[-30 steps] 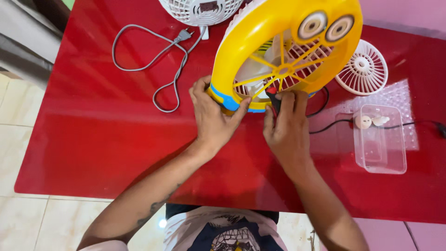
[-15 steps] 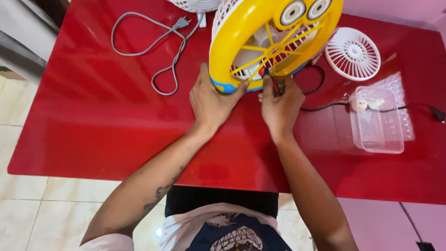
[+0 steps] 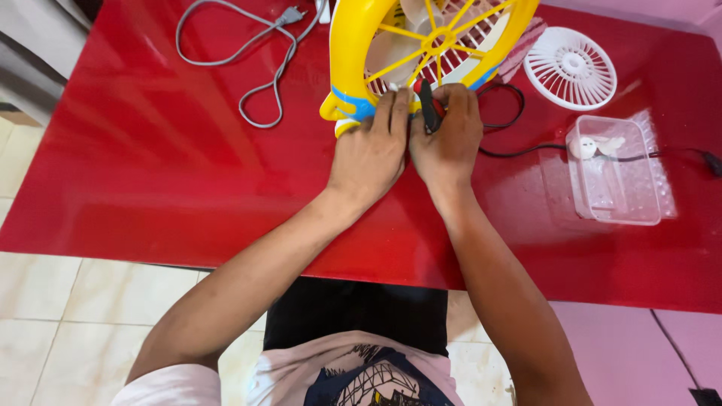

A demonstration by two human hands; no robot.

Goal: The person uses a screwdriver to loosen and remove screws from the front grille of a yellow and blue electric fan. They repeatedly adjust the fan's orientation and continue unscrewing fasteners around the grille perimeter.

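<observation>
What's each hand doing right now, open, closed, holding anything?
Left hand: fingers pressed on the rim of the yellow fan, steadying it.
Right hand: closed on a red-and-black tool at the fan's lower edge.

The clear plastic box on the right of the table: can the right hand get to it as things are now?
Probably yes. The clear plastic box lies open on the red table, with bare surface between it and the right hand; but that hand grips a red-and-black tool.

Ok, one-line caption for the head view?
Both hands, left hand and right hand, grip a yellow fan on a red table.
</observation>
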